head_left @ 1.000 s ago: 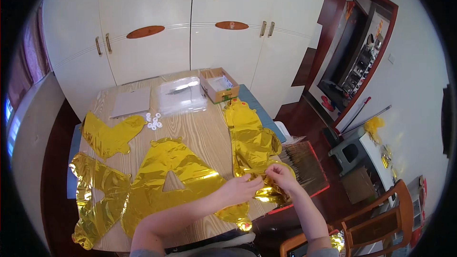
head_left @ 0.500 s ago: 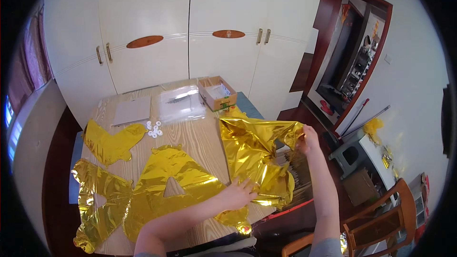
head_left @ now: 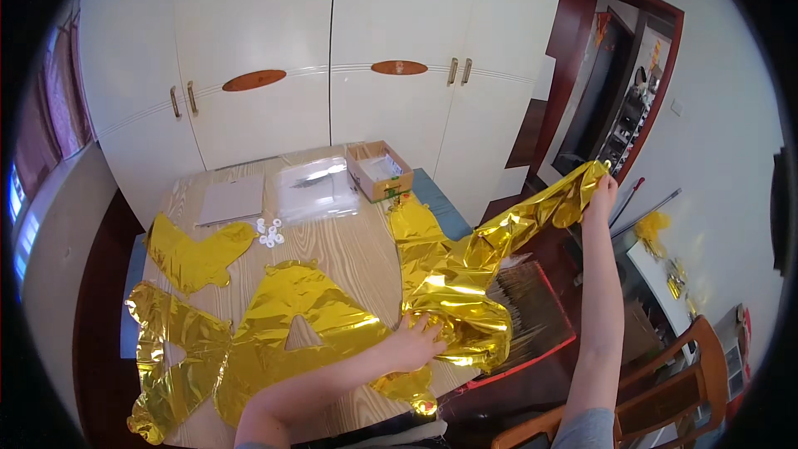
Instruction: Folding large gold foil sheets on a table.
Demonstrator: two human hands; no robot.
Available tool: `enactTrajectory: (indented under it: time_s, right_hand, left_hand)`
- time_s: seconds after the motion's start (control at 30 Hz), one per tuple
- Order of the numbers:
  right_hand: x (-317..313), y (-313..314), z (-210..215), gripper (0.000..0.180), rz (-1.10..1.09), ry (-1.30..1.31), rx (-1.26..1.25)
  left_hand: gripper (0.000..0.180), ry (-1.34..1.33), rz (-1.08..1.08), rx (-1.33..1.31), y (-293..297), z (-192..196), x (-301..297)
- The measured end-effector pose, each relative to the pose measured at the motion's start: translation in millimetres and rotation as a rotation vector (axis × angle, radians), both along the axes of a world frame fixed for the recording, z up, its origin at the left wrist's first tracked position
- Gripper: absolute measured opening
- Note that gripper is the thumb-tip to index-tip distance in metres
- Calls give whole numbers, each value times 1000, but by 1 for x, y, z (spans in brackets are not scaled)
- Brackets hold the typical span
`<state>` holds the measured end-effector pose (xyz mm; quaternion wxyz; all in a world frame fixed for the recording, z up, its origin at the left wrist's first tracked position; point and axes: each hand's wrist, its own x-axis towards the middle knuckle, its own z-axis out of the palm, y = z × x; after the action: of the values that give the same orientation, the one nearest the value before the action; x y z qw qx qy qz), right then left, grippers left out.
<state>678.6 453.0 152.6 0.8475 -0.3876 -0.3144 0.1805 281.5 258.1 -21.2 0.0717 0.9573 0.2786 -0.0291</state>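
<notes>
A flat, uninflated gold foil balloon (head_left: 453, 278) drapes over the table's right edge. One end of it is pinched in my right hand (head_left: 603, 195) and stretched up to the right, well off the table. My left hand (head_left: 414, 342) lies on the balloon's near part, fingers spread and pressing down. Beneath my left forearm is a flat gold foil balloon shaped like an A (head_left: 287, 303). Two more pieces rest to the left: a gold foil piece with a small opening (head_left: 179, 366) and a smooth gold foil piece (head_left: 195, 254).
On the wood-grain table (head_left: 341, 237) are small white rings (head_left: 270, 233), a clear plastic package (head_left: 316, 187), a pale flat panel (head_left: 233, 199) and an open cardboard box (head_left: 380, 173). A red-edged dark mat (head_left: 532, 324) and a wooden chair (head_left: 673, 374) stand off the right side.
My right hand has moved up and to the right, pulling the balloon's end outward into a long stretch. My left hand has stayed nearly in place on the foil.
</notes>
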Motion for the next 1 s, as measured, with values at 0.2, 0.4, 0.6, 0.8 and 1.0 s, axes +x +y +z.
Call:
enactTrajectory:
  time_s: [0.2,0.4,0.6,0.8,1.0]
  right_hand:
    - [11,-10,65,23,-39,-74,135]
    - [37,-4,99,20,-46,-187,257]
    - [45,-41,126,19,-112,-115,372]
    - [71,-75,129,20,-168,-161,363]
    - [27,-87,93,16,13,-200,265]
  left_hand:
    - [39,40,43,-27,0,0,6]
    - [42,-6,100,-52,-3,11,12]
    - [45,10,113,-7,-2,11,15]
    - [33,7,168,-41,8,45,28]
    - [30,-447,-41,211,104,1,32]
